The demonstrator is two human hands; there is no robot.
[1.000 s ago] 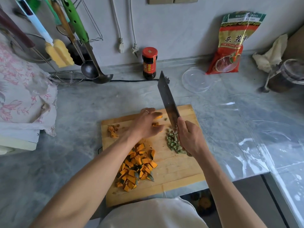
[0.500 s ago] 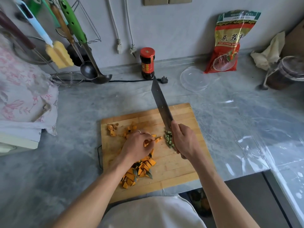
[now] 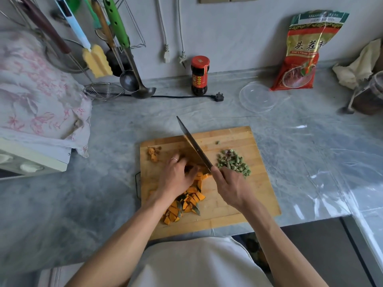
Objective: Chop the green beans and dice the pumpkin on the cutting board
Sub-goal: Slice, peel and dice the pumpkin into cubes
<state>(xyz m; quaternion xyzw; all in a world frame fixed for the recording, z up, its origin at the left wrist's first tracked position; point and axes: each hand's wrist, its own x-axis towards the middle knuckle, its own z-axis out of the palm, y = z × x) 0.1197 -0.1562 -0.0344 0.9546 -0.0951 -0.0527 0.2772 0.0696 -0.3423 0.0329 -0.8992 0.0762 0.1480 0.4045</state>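
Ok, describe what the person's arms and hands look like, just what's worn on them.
Both forearms are bare, with no sleeves reaching into view. The left hand wears a thin, pale ring on one finger. The right hand shows no ring, glove or watch. Neither wrist carries a band. A white garment covers the torso below.

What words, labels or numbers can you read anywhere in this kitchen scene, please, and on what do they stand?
"头茬": large characters on the red and gold bag; a third character is cut by a fold.
"THE LYCIUM CHIN...": small line beneath them, partly blurred.
Top band of the bag: too small to read.
Sauce jar label: blurred, unreadable.
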